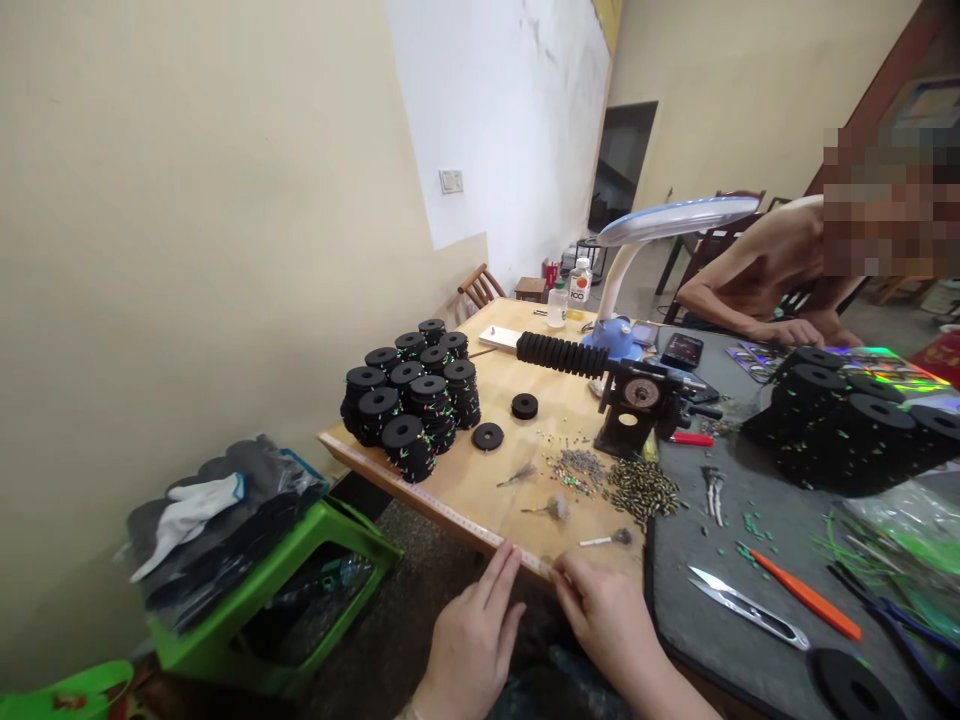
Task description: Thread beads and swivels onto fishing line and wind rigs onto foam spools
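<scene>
My left hand (480, 625) is at the table's front edge, its fingers stretched out and touching a measuring tape (442, 512) fixed along that edge. Just to the right, my right hand (604, 605) rests at the same edge with curled fingers; anything in them is hidden. Beyond my hands lie three small bundles of fine grey strands, one with a white stem (596, 542). Behind these are a pile of dark gold-marked beads (641, 490) and a scatter of small grey and coloured pieces (581, 468). Two black foam rings, one thin (488, 436), one thicker (525, 405), lie farther back.
Stacked black foam spools (405, 435) stand left. A black clamp device (634, 400) and blue lamp (615, 335) stand mid-table. Thread snips (750, 610) and an orange-handled tool (814, 595) lie right. A green stool (277, 600) holds bagged goods. Another person (780, 260) sits opposite.
</scene>
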The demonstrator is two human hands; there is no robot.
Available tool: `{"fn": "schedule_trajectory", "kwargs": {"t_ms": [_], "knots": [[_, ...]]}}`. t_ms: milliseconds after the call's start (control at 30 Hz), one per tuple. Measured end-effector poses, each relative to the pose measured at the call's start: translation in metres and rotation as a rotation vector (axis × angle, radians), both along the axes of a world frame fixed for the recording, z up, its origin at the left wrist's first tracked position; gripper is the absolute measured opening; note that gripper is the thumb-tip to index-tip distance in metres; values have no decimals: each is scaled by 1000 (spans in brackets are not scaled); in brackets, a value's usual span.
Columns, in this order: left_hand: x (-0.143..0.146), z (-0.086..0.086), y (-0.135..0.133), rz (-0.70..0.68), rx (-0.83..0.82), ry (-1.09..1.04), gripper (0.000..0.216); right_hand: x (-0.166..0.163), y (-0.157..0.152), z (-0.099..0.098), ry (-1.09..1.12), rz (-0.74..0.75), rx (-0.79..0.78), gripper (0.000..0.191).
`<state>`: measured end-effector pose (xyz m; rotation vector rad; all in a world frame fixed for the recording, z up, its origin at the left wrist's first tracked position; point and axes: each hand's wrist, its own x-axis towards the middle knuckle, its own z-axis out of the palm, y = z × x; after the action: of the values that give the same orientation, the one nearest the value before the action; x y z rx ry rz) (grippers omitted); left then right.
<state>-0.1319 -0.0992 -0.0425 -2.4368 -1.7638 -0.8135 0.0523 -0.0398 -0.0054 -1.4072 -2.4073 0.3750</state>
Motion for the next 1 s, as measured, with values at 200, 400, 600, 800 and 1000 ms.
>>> {"fn": "schedule_trajectory", "kwargs": {"t_ms": [200, 400, 600, 800, 1000], "knots": [[-1, 0, -2, 20, 3, -17, 57, -2, 1, -3, -7, 12, -12, 25], [-1, -3, 0, 38, -27, 16, 57, -4, 1, -1, -9, 3, -18, 25], [-2, 0, 0, 54, -5, 1, 56, -4, 1, -2, 10, -11, 15, 26], [2, 1, -2, 81, -8, 11, 56, -2, 0, -2, 29, 3, -7, 26], [8, 3, -3, 127, -23, 34, 55, 9, -2, 1, 21, -52, -34, 23]]}}
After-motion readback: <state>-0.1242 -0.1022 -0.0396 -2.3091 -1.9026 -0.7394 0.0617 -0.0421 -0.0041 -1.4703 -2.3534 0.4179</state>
